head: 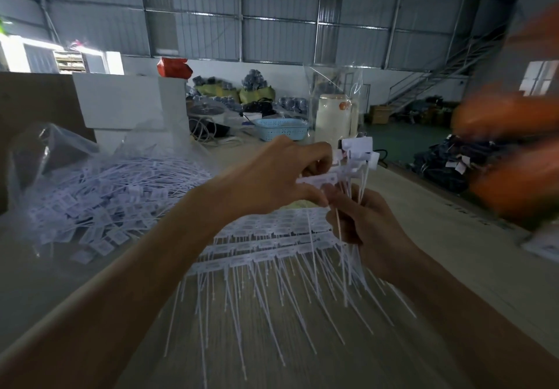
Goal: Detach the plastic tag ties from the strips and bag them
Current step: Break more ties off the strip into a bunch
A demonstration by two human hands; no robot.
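Item, step in hand: pulling tag ties off a strip. I see my left hand raised above the table, thumb and fingers curled and pinching the flat label end of one tie on the strip. My right hand sits just below and beside it, fist curled around a bunch of tie tails, whose label heads fan out above the knuckles. Stock waiting: several more strips lie in rows on the table under my hands, tails pointing toward me. Finished stock: a heap of loose ties lies at the left in a clear plastic bag, mouth open toward me. To do this step well, I judge a short twist at the label's joint, close to the pinch, beats a long tug, which could bend the thin tails. Keep the right grip firm so the bunch stays aligned for bagging. Motion blur hides the exact joint.
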